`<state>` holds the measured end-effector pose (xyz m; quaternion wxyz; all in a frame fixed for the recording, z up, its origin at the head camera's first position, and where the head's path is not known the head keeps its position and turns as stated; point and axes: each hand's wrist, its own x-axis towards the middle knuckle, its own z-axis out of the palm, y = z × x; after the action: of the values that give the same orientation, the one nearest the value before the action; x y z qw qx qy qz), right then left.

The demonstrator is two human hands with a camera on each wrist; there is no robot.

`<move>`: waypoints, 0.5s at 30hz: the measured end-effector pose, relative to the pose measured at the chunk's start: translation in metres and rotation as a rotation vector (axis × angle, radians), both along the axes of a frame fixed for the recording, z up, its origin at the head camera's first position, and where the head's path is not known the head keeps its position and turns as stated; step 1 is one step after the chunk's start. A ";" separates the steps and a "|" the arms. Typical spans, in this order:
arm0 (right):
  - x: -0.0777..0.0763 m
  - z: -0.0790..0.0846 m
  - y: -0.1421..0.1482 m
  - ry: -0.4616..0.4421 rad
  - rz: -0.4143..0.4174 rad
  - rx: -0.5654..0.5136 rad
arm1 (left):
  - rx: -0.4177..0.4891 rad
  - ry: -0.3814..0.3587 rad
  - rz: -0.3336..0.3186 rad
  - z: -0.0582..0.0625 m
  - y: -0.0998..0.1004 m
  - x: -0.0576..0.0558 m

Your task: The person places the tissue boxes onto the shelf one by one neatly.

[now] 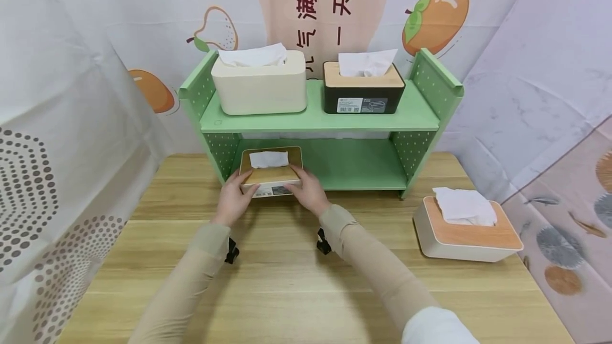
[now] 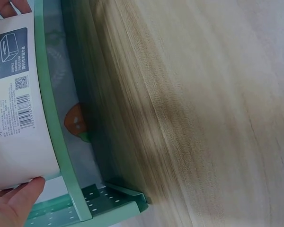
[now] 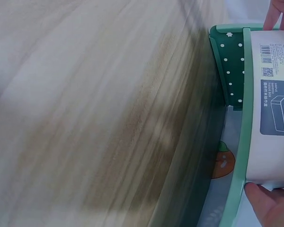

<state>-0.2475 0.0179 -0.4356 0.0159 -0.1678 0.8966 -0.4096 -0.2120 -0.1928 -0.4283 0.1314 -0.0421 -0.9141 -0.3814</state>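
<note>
A white tissue box [image 1: 263, 175] with a wooden lid and a tissue poking out of it sits at the left of the lower shelf [image 1: 354, 166], close to its front edge. My left hand [image 1: 234, 195] grips its left end, and my right hand [image 1: 308, 190] holds the right end, fingers over the lid's sides. In the left wrist view the box's front label [image 2: 12, 90] shows, with my left thumb at the lower corner. The right wrist view has my right hand [image 3: 270, 203] at the other corner, level with the green shelf edge [image 3: 244, 127].
On the upper shelf [image 1: 315, 105] stand a cream tissue box [image 1: 260, 89] and a black tissue box [image 1: 363, 94] with a wooden lid. Another white, wood-lidded tissue box [image 1: 468, 232] rests on the table [image 1: 287, 291] to the right. Perforated green side panels [image 1: 425, 100] flank the shelves.
</note>
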 end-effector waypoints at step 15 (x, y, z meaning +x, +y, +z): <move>0.009 0.020 0.006 0.075 0.037 0.086 | -0.079 0.045 0.023 0.004 0.003 0.005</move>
<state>-0.2389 0.0234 -0.4151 -0.0029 -0.1985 0.9101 -0.3637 -0.2066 -0.1895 -0.4243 0.1546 -0.0454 -0.9256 -0.3424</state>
